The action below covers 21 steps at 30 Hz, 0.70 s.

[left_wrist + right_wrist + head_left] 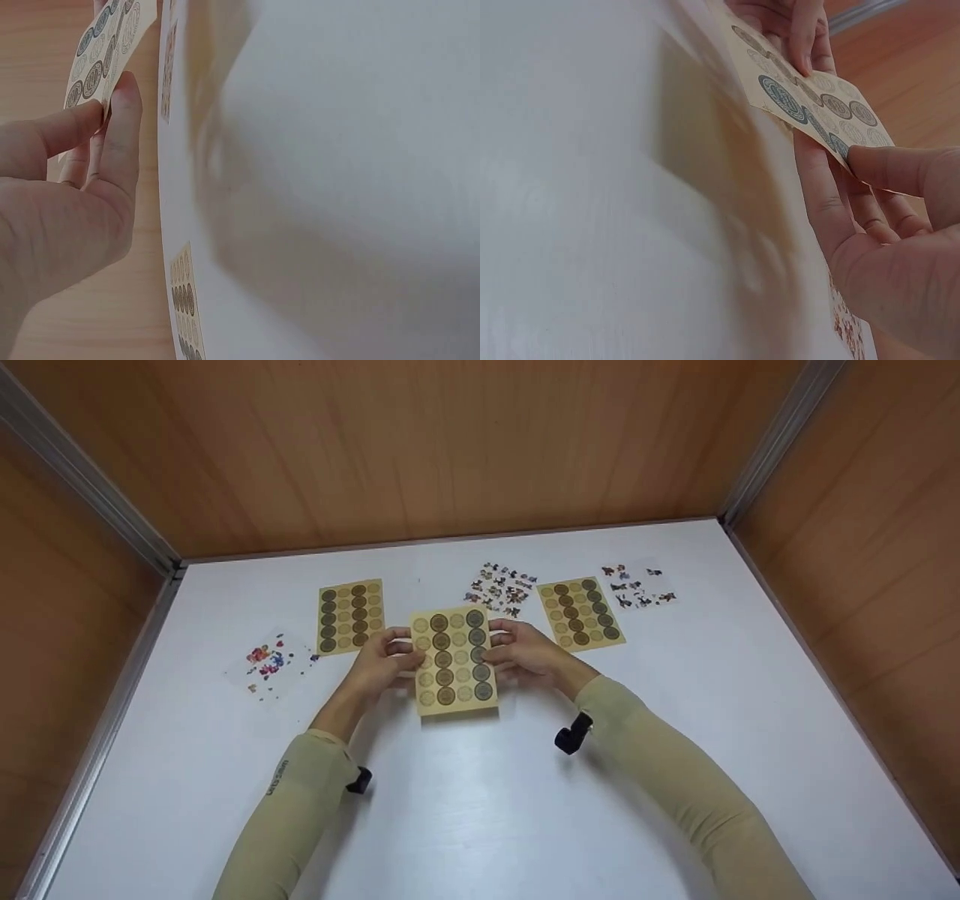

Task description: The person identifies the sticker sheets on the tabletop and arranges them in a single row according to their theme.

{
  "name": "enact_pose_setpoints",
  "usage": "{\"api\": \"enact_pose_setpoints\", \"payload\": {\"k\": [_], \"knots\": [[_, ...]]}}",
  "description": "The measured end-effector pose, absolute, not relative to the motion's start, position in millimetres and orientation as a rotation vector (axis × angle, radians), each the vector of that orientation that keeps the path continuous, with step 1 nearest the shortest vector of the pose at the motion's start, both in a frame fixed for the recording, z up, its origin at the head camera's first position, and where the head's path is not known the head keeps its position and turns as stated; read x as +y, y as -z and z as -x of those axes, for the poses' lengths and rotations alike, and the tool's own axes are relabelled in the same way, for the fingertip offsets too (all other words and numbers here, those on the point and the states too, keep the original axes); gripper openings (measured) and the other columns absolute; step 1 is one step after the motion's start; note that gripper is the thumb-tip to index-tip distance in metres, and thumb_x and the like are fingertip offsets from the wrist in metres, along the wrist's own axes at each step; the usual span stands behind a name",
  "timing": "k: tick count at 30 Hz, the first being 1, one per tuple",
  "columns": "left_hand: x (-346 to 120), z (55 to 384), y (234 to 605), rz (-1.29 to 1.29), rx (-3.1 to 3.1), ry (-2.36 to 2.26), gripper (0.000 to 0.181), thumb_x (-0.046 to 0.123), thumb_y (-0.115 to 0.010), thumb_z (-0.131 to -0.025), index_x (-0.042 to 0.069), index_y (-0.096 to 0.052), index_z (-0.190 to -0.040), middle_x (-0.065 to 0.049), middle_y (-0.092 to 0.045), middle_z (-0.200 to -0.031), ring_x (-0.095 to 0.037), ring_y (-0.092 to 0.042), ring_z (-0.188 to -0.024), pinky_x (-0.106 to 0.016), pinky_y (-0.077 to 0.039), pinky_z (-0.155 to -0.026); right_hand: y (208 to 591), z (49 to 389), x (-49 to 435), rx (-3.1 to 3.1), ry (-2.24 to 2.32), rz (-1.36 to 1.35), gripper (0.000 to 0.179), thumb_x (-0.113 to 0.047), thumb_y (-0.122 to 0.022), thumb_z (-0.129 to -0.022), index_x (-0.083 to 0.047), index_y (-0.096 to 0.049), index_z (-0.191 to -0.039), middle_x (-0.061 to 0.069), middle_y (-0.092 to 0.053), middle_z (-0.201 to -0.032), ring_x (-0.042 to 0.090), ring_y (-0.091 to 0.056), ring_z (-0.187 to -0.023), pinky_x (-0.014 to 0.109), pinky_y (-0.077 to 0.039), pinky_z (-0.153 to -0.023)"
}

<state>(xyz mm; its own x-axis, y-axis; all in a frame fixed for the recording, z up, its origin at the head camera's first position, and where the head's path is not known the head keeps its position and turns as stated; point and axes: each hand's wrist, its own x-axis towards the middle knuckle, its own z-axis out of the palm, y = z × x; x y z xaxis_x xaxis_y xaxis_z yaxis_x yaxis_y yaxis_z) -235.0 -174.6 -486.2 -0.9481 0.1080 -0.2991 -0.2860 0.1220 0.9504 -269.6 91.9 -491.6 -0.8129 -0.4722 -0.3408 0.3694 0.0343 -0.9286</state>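
Both hands hold up one sticker sheet [453, 660], tan with columns of round seal-like stickers in brown, grey-green and pale outline. At its left edge the left hand [384, 661] pinches it, thumb on the front and fingers behind. The right hand [529, 649] pinches the opposite edge the same way. In the left wrist view the left thumb [75, 127] presses the sheet [94, 71] against the fingers. From the right wrist, the sheet [810, 105] appears tilted above the table, its lower edge off the surface.
On the white table [480, 810] lie two similar tan sheets, a left sheet [351, 616] and a right sheet [580, 613]. Colourful small stickers [268, 660] lie far left. Clear sheets of tiny figures [501, 589] and darker figures [636, 586] sit toward the back. Wooden panels [465, 450] enclose the table.
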Motion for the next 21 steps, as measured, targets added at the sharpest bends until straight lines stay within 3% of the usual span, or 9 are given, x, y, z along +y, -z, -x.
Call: {"api": "enact_pose_setpoints", "payload": {"k": [10,21], "knots": [[-181,227,485,0.201,2.114,-1.899,0.045,0.002,-0.067,-0.096,0.005,-0.049,-0.138,-0.013,-0.057,-0.117,-0.021,-0.068,-0.09,-0.04,-0.061,-0.083,493,259,84,1.772,1.813,0.055,0.049,0.005,-0.066,-0.093,-0.004,-0.053,-0.139,0.013,-0.073,-0.106,0.022,-0.075,-0.079,0.036,-0.063,-0.071],[-205,213,493,0.245,2.189,-1.848,0.043,0.003,-0.066,-0.096,0.003,-0.05,-0.137,-0.015,-0.057,-0.116,-0.018,-0.067,-0.083,-0.034,-0.062,-0.076,507,246,54,1.64,1.874,0.019,0.044,0.009,-0.065,-0.092,-0.001,-0.056,-0.133,0.016,-0.073,-0.109,0.026,-0.075,-0.086,0.039,-0.064,-0.074]]}}
